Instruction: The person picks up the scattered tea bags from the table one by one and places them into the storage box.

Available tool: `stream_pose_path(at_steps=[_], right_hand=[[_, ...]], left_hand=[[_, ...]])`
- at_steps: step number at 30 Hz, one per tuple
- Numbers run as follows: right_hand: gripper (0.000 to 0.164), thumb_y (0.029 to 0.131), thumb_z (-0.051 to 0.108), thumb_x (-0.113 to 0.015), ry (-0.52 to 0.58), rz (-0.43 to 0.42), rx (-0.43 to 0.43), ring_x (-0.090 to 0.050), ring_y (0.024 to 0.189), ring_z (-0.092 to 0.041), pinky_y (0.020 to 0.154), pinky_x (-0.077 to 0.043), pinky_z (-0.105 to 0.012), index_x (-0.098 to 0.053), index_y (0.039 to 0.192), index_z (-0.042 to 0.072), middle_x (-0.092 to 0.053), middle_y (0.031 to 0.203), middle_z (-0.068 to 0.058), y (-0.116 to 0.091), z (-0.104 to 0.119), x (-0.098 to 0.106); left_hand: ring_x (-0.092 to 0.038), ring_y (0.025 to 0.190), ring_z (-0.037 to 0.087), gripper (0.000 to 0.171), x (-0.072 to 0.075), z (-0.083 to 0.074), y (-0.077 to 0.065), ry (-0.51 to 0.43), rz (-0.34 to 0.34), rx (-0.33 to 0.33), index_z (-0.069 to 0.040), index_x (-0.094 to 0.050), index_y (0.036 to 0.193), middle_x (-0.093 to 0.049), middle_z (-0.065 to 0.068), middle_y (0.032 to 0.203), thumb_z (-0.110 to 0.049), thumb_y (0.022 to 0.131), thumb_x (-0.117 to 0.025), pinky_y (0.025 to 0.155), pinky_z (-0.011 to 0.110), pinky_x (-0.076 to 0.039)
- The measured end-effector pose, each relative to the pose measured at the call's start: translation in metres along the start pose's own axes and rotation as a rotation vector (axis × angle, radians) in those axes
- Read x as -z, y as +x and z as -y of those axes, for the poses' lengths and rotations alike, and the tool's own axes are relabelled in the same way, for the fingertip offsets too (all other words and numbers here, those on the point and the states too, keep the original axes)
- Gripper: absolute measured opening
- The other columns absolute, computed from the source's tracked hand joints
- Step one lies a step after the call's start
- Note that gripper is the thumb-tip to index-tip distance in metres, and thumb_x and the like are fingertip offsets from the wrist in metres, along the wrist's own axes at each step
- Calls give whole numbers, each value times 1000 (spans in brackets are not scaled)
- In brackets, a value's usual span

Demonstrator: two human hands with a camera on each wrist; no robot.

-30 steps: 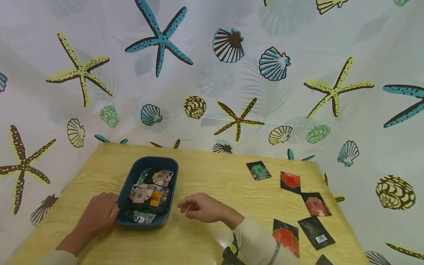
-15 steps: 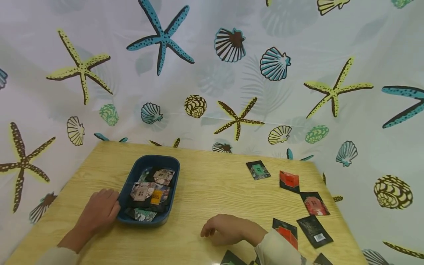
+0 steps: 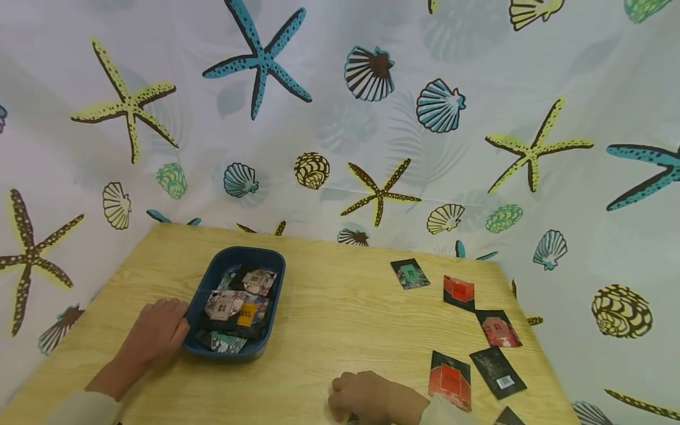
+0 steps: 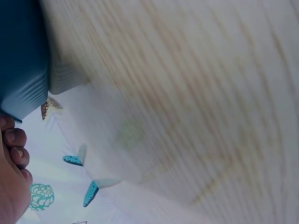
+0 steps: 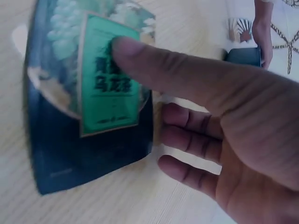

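My right hand [image 3: 372,396], low in the middle of the head view, pinches a dark tea sachet [image 5: 112,109] with a green label. In the right wrist view the thumb lies across the label, the index finger is hidden behind the sachet, and the other fingers are bent beside it. On the left, my left hand [image 3: 156,329] holds the side of a blue plastic bin [image 3: 225,356], its fingers curled at the rim in the left wrist view. Several tea sachets [image 3: 224,306] with pink, orange and green labels lie overlapping inside the bin.
Right of my right hand, several sachets lie on the wooden table [image 3: 319,307]: one green-labelled [image 3: 410,273], one with a red label [image 3: 459,291], another red one [image 3: 450,379], and one back side up [image 3: 497,370]. A shell-and-starfish curtain [image 3: 319,118] stands behind.
My right hand has moved from beside the bin to the right and nearer to me, down onto the green-labelled sachet. My left hand has stayed at the bin.
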State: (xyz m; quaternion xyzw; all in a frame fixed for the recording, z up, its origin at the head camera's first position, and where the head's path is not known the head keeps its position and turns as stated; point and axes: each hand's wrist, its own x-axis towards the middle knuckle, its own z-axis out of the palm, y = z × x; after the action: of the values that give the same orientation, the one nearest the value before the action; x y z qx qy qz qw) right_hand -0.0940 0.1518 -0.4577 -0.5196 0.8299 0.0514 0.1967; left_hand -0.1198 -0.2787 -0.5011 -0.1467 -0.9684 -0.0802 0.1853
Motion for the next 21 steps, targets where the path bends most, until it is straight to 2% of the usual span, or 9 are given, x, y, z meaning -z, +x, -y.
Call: stream_pose_path(at_steps=[4,9,14,18,21], right_hand=[[30,73,45,-83,67,-22,-68,-40,76,6,64,-38,-11,-67,91,28,-51,85,18,1,-10,-3],[36,66,40,-88,173,-17,-173,-42,72,5,65,-41,-13,-63,86,24,-50,80,18,1,-18,-2],[37,66,37,-89,229,30,-247,-44,66,3,63,-42,-15,-62,88,22,-53,77,16,2,-20,2],[32,67,35,-88,285,19,-256,-43,66,4,64,-42,-14,-65,84,20,-52,76,16,-1,-22,3],[24,72,29,-86,363,-17,-228,-43,66,5,64,-41,-14,-67,82,19,-52,75,15,-2,-27,4]], left_hand=[[-28,64,14,19,0,-2,0,-2,25,22,-16,-41,73,-34,-3,69,-10,87,-52,63,31,-20],[-27,63,14,20,0,-5,-2,11,-1,14,-16,-40,72,-33,-3,68,-10,87,-52,62,31,-19],[-25,63,14,22,0,-6,-3,9,-8,13,-16,-38,72,-32,-3,68,-9,88,-52,63,31,-19],[-25,64,14,22,1,-6,-2,12,1,18,-16,-38,73,-31,-3,68,-10,89,-52,64,31,-19],[-24,64,14,23,1,-5,-2,14,6,16,-16,-38,73,-30,-3,68,-10,90,-51,64,31,-18]])
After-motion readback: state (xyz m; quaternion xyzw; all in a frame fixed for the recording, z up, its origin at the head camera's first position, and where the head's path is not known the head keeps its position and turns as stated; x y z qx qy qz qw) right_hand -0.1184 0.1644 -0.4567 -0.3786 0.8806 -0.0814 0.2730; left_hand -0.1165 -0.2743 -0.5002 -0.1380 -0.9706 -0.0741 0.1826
